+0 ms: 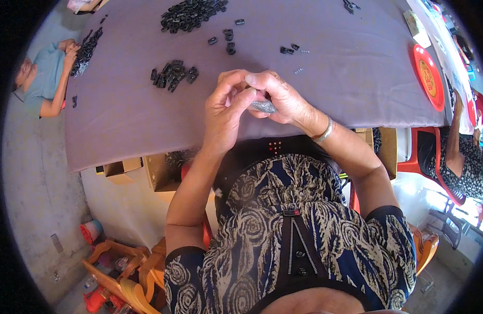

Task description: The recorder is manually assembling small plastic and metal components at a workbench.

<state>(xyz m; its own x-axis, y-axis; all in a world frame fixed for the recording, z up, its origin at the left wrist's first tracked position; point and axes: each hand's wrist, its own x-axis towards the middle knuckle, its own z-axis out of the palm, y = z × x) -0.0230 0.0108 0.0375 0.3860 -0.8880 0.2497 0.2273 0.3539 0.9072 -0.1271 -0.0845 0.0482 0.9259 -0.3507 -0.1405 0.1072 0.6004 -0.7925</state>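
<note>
My left hand (224,107) and my right hand (284,99) meet above the table's near edge, fingers closed and thumbs pressed in close to each other. A grey, speckled elongated piece (263,107) shows under my right hand's fingers, its kind unclear. Whatever my left fingertips pinch is hidden between the hands. Beyond them to the left lies a small pile of black plastic parts (173,74). Ahead on the right are a few loose black parts (289,49) and two small metal springs (299,70).
A grey-purple cloth (121,115) covers the table. Farther off sits a bigger heap of black parts (191,14); a red round tray (429,77) lies at the right edge. One person (47,78) works at the left, another (461,152) at the right. Open cardboard boxes (163,172) stand below.
</note>
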